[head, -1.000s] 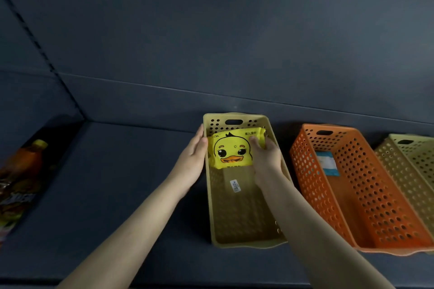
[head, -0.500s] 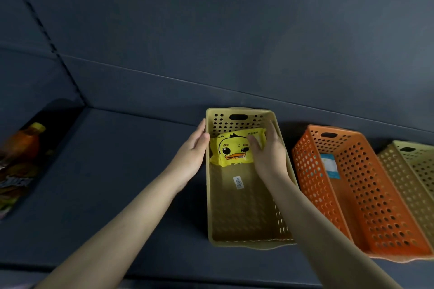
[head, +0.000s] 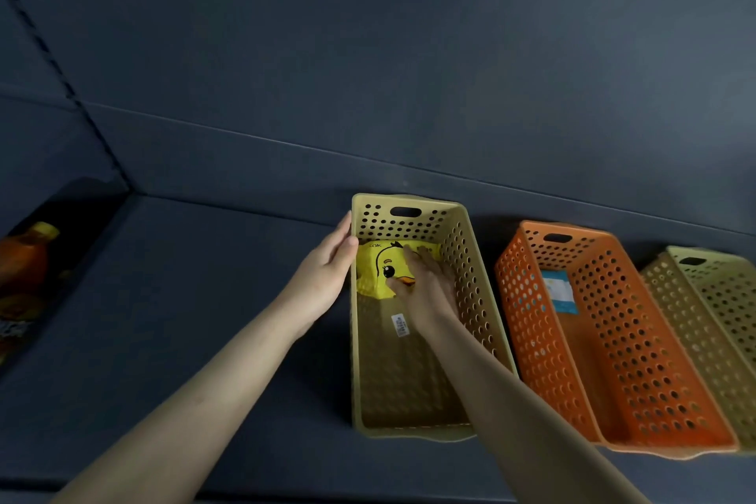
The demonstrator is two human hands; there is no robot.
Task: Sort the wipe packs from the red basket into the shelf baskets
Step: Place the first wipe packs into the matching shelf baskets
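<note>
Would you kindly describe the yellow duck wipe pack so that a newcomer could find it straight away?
On the dark grey shelf, find the leftmost tan perforated plastic basket. At its far end, partly under the right hand, lies the bright yellow soft pack. Unlike the pale blue-and-white pack in the neighbouring orange basket, it bears a cartoon duck face.

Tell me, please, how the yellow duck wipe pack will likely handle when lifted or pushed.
Probably soft and bendy: the yellow duck wipe pack looks wrinkled under the right hand. Its glossy wrapper may be slightly slippery. A flat pack in the tan basket, it should slide, not roll.
</note>
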